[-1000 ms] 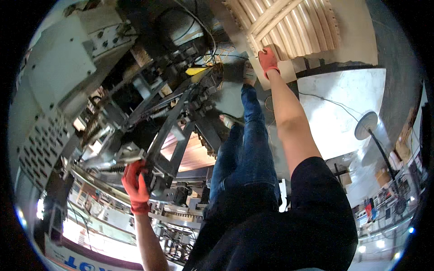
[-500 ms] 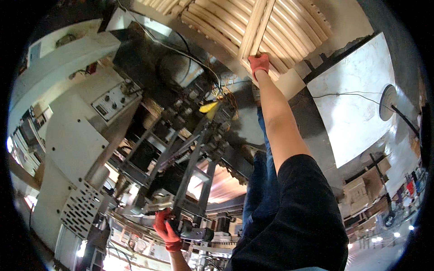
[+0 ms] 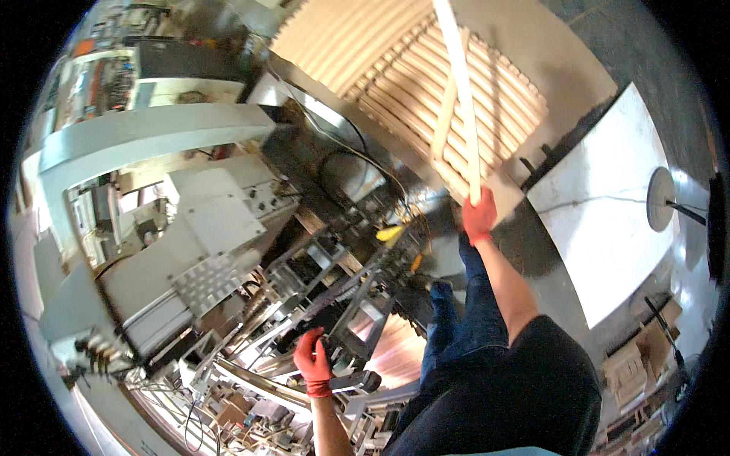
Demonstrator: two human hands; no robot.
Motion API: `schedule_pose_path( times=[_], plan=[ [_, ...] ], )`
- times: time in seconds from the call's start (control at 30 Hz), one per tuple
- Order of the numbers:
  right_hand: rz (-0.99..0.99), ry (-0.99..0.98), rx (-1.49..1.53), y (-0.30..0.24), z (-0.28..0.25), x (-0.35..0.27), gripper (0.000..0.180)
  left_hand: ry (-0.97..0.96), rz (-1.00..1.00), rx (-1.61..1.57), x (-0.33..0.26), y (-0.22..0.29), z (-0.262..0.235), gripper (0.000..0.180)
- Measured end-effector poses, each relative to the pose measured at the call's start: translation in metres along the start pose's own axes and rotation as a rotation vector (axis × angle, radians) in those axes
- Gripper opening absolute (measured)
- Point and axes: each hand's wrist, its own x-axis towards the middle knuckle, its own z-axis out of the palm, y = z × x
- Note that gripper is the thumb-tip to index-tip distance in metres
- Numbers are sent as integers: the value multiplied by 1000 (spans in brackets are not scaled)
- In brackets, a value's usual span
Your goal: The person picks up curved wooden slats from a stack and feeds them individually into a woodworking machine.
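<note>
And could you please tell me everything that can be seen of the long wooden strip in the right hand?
The wooden strip is long, slim, pale and straight, seemingly bare wood, brightly lit towards the top. Its near end is in the grip of the red-gloved right hand; its far end leaves the picture's top edge. In this view it slants across a row of pale wooden pieces and another strip; whether it touches them is unclear.

No lettering can be read (too small or blurred).
</note>
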Motion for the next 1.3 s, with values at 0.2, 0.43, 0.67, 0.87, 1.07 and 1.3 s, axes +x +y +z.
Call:
schedule_pose_path(
  times=[0.2, 0.43, 0.67, 0.87, 1.07, 1.3],
  plan=[
    [-274, 21, 87, -67, -98, -43, 38, 121, 289, 32, -2, 13, 12, 44],
    [-850, -114, 167, -141, -152, -65, 40, -66, 517, -809, -28, 183, 2, 73],
    [-1243, -529, 294, -238, -176, -93, 48, 137, 484, -1483, -84, 146, -25, 49],
    [-1354, -1005, 406, -297, -198, -167, 57, 657, 437, -797, -133, 131, -127, 36],
    [-346, -1639, 1132, -341, -221, -201, 60, 786, 297, 417, -186, 93, -187, 43],
    [-274, -2151, 657, -361, -230, -210, 91, 1223, 464, 626, -168, -52, -170, 23]
  ],
)
